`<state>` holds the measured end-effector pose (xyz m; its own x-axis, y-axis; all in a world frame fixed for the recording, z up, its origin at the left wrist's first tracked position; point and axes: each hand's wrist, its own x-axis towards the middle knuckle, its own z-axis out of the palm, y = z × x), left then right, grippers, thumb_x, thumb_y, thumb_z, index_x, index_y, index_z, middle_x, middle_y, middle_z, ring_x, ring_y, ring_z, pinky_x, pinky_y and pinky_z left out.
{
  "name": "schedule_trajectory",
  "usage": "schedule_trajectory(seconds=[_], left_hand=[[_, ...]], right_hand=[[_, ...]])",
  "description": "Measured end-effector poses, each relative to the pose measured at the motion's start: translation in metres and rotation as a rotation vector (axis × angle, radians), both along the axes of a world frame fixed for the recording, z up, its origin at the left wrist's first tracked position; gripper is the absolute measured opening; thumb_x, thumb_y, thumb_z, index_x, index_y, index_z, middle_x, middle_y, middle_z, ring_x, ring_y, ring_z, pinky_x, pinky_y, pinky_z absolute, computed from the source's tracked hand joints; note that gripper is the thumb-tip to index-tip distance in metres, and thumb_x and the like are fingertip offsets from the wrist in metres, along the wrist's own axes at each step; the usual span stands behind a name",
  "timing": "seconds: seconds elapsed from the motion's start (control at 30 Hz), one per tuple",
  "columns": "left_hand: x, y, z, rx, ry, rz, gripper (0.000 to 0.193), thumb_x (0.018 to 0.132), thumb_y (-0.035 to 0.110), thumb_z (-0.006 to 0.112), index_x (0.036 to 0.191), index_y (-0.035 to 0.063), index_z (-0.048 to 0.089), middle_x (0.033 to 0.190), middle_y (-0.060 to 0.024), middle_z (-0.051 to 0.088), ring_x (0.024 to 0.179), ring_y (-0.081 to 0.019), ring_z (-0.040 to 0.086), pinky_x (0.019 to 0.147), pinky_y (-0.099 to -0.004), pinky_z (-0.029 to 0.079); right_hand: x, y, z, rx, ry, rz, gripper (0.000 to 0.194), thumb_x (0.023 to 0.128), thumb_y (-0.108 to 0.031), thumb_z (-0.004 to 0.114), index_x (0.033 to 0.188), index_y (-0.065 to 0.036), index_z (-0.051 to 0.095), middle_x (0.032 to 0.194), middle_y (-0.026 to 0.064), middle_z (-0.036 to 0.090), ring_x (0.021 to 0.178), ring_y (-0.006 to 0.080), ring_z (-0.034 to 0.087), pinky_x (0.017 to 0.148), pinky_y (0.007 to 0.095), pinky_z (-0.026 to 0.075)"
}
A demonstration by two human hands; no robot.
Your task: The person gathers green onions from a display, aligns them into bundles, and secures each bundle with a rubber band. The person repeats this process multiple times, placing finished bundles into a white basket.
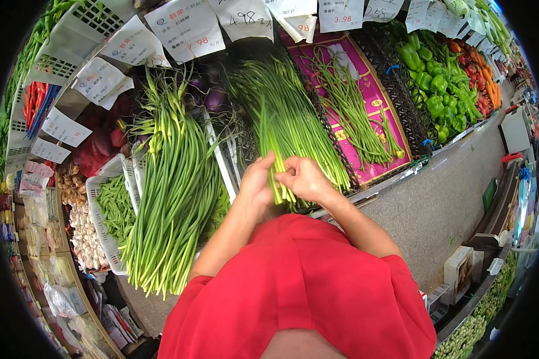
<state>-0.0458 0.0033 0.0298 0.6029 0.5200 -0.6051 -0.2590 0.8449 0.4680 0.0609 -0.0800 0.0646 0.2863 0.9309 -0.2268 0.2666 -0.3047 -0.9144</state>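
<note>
A small bunch of long green stalks [274, 155], pale at the cut ends, is between my two hands. My left hand [256, 181] holds the bunch from the left, with its fingers partly hidden behind the stalks. From the right, my right hand [306, 178] pinches the lower stalks between thumb and fingers. Just beyond lies a larger pile of similar stalks [296, 116] in a black plastic crate [247, 146]. On the left, a thick heap of garlic scapes [175, 193] hangs over the front of the stand.
Yard-long beans [357, 116] lie on a magenta printed sheet [393, 139] at right. Green peppers [435, 83] fill a crate beyond. Eggplants [215, 99] sit behind the scapes. A white basket [112, 258] of green pods and garlic bulbs [85, 231] are at left. Paper price tags [184, 29] hang above.
</note>
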Motion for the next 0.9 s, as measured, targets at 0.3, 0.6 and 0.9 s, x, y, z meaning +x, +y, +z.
schedule_trajectory(seconds=[0.3,0.6,0.9], left_hand=[[-0.001,0.009,-0.021,0.008,-0.002,-0.001,0.023,0.092,0.023,0.050,0.098,0.0011,0.054,0.087,-0.0094,0.058,0.078,-0.0215,0.056,0.075,-0.0342,0.049],[0.001,0.008,-0.020,0.032,0.035,0.016,0.022,0.092,0.022,0.050,0.097,0.0011,0.054,0.088,-0.0095,0.058,0.079,-0.0215,0.057,0.074,-0.0344,0.049],[0.004,0.008,-0.019,0.087,0.080,0.072,0.020,0.091,0.022,0.052,0.096,0.0028,0.053,0.086,-0.0086,0.056,0.079,-0.0205,0.055,0.074,-0.0339,0.048]], right_hand=[[0.000,0.000,-0.011,-0.006,-0.101,0.041,0.022,0.077,-0.019,0.065,0.076,0.003,0.059,0.056,0.0045,0.054,0.051,0.0102,0.047,0.046,0.0305,0.038],[-0.001,0.000,-0.004,-0.049,-0.015,-0.010,0.024,0.076,-0.020,0.068,0.069,0.001,0.058,0.054,0.0031,0.051,0.050,0.0090,0.045,0.045,0.0288,0.037],[-0.003,0.005,-0.016,-0.044,0.136,-0.032,0.021,0.080,-0.017,0.067,0.075,0.001,0.058,0.054,0.0023,0.053,0.043,0.0074,0.047,0.039,0.0241,0.038]])
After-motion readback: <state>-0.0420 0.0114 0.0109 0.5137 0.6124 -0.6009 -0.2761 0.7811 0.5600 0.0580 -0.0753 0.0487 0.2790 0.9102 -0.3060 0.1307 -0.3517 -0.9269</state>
